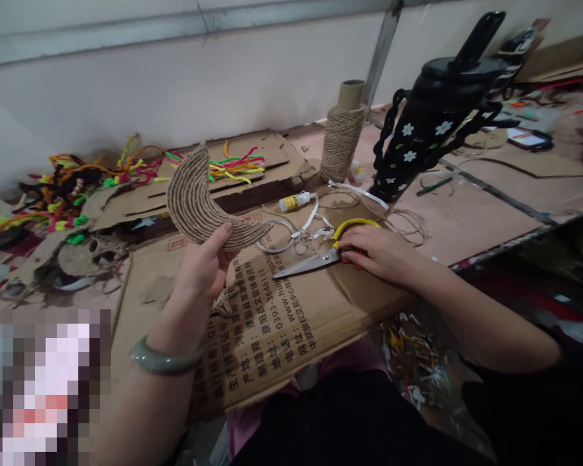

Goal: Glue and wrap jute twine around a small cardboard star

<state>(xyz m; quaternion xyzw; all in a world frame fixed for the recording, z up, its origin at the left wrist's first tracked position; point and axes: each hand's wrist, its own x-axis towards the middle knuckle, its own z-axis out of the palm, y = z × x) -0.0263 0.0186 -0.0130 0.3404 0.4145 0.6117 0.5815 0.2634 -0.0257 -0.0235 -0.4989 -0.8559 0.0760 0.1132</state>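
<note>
My left hand (200,275) grips a crescent moon shape (187,197) covered in rows of jute twine, thumb on its front face. The crescent is raised above a printed cardboard sheet (272,349). My right hand (381,252) has its fingers closed around the yellow handles of a pair of scissors (315,262), whose blades point left, low over the cardboard. Partly hidden behind my left hand is a small twine-wrapped star (225,301). Beyond the scissors lie a small glue bottle (295,201) with a yellow label and a pale ring (291,243).
A twine spool (342,139) and a tall black flowered tumbler (412,142) stand behind the cardboard. Colourful pipe cleaners (72,188) are heaped at the back left. Loose twine (408,223) curls right of the scissors. Scraps (418,362) lie below the table edge.
</note>
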